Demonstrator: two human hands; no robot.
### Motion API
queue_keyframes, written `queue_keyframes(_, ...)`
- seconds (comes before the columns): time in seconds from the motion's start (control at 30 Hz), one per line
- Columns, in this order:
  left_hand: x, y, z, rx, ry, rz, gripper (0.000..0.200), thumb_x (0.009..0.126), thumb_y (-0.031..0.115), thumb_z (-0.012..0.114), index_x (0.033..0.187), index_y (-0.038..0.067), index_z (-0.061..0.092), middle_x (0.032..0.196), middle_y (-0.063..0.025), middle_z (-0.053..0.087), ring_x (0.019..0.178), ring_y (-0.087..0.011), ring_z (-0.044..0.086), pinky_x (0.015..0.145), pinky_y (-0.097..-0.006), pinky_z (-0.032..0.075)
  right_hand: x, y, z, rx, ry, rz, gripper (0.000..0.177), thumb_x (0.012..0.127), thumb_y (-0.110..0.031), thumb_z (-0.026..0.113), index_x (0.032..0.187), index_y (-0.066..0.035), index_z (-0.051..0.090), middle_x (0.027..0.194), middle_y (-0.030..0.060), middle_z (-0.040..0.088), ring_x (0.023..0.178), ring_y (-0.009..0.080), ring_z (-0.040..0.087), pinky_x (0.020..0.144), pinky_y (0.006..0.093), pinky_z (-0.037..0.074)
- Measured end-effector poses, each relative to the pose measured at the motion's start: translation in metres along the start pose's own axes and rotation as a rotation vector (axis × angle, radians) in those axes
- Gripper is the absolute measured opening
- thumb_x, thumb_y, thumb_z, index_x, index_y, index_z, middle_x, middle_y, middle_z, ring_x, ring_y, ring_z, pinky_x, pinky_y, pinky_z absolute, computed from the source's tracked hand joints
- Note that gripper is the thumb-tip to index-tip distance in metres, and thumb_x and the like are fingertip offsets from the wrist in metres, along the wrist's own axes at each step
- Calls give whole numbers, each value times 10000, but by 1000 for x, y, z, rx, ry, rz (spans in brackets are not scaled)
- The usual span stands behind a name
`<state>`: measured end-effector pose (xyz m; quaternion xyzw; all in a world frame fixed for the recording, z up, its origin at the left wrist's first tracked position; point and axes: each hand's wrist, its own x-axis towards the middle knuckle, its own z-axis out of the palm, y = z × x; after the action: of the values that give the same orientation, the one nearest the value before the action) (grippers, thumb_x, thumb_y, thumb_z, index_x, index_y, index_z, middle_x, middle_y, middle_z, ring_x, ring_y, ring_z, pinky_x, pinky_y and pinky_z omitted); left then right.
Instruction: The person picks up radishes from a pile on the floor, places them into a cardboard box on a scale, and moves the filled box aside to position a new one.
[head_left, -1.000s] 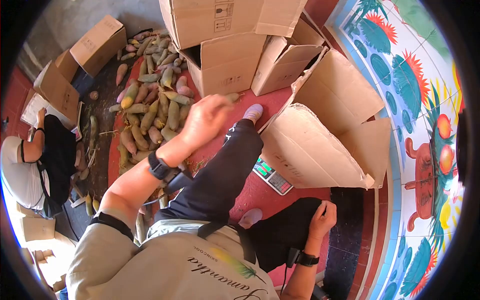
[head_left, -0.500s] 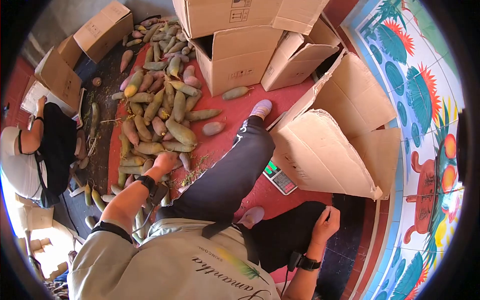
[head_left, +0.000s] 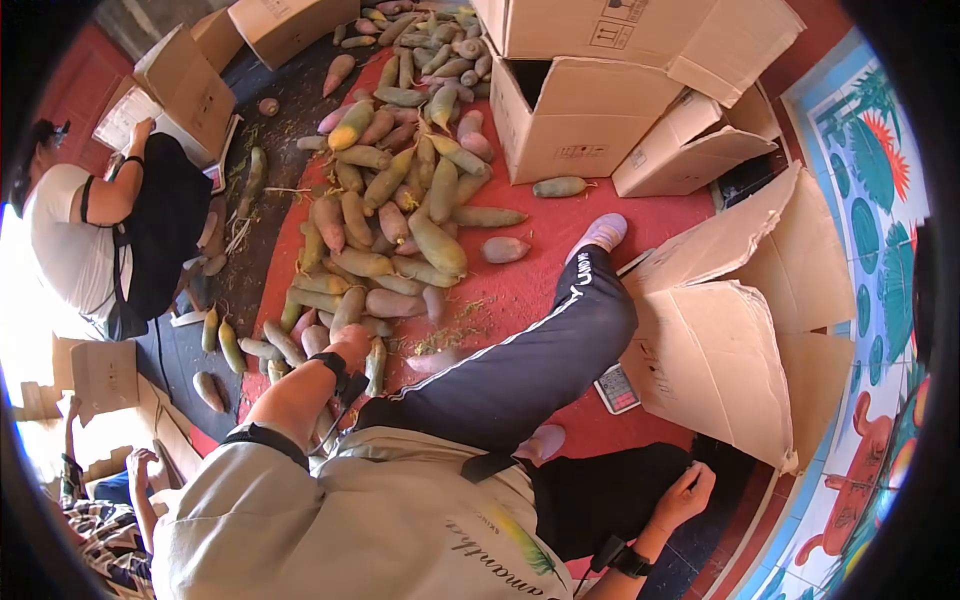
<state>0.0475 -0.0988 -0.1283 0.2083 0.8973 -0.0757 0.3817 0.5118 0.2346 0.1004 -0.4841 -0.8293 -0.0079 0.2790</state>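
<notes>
Left hand (head_left: pixel 352 340) down among tubers (head_left: pixel 437 243), grip unclear, right hand (head_left: pixel 690 490) half open on black trousers (head_left: pixel 600 500)

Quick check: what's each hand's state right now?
Left hand: down in the produce pile, fingers hidden; cannot tell.
Right hand: fingers curled on black fabric; grip cannot be told.

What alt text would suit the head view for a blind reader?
A seated person's left hand reaches into a pile of vegetables on a red floor; the right hand rests on black cloth. Cardboard boxes stand around.
</notes>
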Motion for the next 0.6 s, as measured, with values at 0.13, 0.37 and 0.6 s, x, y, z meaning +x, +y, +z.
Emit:
queue_keyframes(0.13,-8,1,-8,47,100,-136,374,769,265,587,1097,85,600,1179,-156,530,1078,-317,523,888,-367,446,0,0,0,-13,-20,23,108,863,-42,495,852,37,567,814,157,573,734,301,566,663,346,456)
queue_keyframes(0.37,-12,-30,0,-151,31,-197,457,701,234,665,1135,125,571,1237,-160,392,1213,-326,365,963,-450,364,0,2,0,-75,-20,-18,126,873,-60,490,848,37,567,810,158,571,733,307,566,663,357,457)
queue_keyframes(0.6,-9,-20,-16,-62,9,-136,545,698,260,677,1195,123,498,1244,-185,392,1202,-346,378,980,-450,328,2,2,0,-73,-53,-6,114,868,-66,502,853,26,567,814,153,575,741,301,570,674,356,463)
